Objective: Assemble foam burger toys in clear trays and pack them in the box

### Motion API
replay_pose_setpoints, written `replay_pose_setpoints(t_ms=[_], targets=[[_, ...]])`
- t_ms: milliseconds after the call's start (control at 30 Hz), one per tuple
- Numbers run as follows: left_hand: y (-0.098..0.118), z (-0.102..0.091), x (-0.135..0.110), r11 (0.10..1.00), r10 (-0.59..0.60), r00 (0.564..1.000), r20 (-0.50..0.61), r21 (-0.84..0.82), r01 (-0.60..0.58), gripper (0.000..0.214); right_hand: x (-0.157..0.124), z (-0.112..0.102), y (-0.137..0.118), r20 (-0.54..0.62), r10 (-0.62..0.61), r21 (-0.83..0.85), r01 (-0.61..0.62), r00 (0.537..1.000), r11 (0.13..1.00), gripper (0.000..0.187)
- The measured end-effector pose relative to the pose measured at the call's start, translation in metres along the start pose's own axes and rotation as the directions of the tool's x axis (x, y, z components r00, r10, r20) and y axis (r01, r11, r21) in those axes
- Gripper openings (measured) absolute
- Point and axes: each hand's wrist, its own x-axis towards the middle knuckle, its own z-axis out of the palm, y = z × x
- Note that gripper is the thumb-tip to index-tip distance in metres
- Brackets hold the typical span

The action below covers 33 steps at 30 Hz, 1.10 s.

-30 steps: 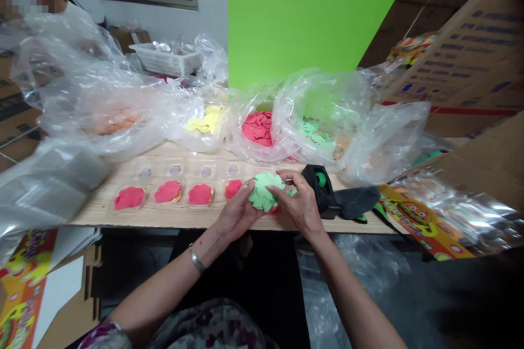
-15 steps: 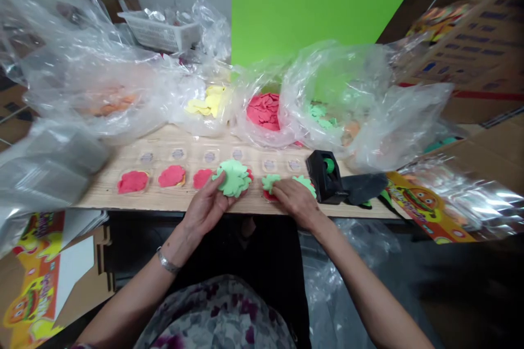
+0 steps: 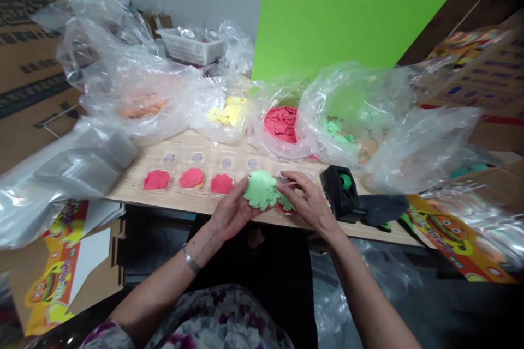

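My left hand (image 3: 230, 214) holds a stack of light green, scalloped foam pieces (image 3: 261, 190) above the table's front edge. At the right edge of this stack is my right hand (image 3: 308, 203), its fingers stretched out and somewhat apart. I cannot tell whether its fingertips touch the stack. Beneath that hand, a green piece (image 3: 286, 205) lies over red in a tray compartment, partly hidden. Farther left, red scalloped pieces (image 3: 191, 178) rest in compartments of a clear plastic tray (image 3: 213, 150), with yellow edges showing under some.
Plastic bags along the back hold orange (image 3: 143, 106), yellow (image 3: 227, 111), red (image 3: 281, 124) and green pieces (image 3: 339, 131). A black tape dispenser (image 3: 339, 193) stands at the right. Stacked clear trays (image 3: 88, 166) lie left. Printed cardboard (image 3: 454, 234) is at the right edge.
My right hand has moved from the green piece in the tray to the edge of the held stack, leaving that piece there. The whole view has shifted.
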Motion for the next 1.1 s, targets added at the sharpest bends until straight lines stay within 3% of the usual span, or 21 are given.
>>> replay_pose_setpoints(t_ms=[67,200,300,400,533,667,800,867,933,1000,1100], targets=[[-0.001,0.004,-0.001,1.000,0.012,1.000,-0.001,-0.015,-0.012,0.033,0.010,0.012,-0.009,-0.052,-0.062,0.003,0.062,0.997,0.998,0.038],[0.000,0.006,-0.002,0.995,0.084,0.996,-0.023,-0.056,-0.085,0.031,0.012,0.038,-0.024,-0.173,-0.209,-0.190,0.175,0.963,0.966,0.033],[0.002,0.003,-0.001,0.986,0.146,0.989,-0.029,-0.078,-0.147,0.030,0.008,0.059,-0.034,-0.218,-0.241,-0.273,0.178,0.946,0.946,0.017],[0.004,-0.001,-0.002,0.978,0.183,0.982,-0.034,-0.093,-0.186,0.031,0.008,0.073,-0.046,-0.259,-0.215,-0.213,0.161,0.942,0.964,0.004],[0.019,-0.008,-0.008,0.965,0.253,0.965,-0.075,-0.057,-0.257,0.028,0.017,0.063,-0.055,-0.244,0.008,0.131,0.025,0.970,0.991,0.011],[0.040,-0.021,-0.019,0.938,0.337,0.929,-0.150,-0.028,-0.345,0.027,0.027,0.044,-0.039,-0.030,0.325,0.474,-0.272,0.945,0.837,0.027],[0.051,-0.033,-0.030,0.941,0.328,0.928,-0.179,-0.019,-0.337,0.026,0.031,0.048,-0.007,0.148,0.426,0.542,-0.434,0.892,0.719,0.036],[0.053,-0.036,-0.033,0.946,0.312,0.934,-0.173,-0.031,-0.322,0.025,0.031,0.055,0.004,0.163,0.424,0.476,-0.448,0.891,0.757,0.036],[0.053,-0.037,-0.035,0.952,0.291,0.943,-0.161,-0.048,-0.302,0.025,0.030,0.061,0.010,0.097,0.377,0.299,-0.388,0.921,0.872,0.030],[0.052,-0.037,-0.035,0.958,0.267,0.951,-0.154,-0.066,-0.280,0.026,0.029,0.065,0.011,-0.021,0.243,0.032,-0.242,0.970,0.970,0.023],[0.051,-0.036,-0.034,0.965,0.232,0.960,-0.156,-0.084,-0.247,0.025,0.031,0.067,0.006,-0.119,0.031,-0.226,-0.057,0.992,0.972,0.019]])
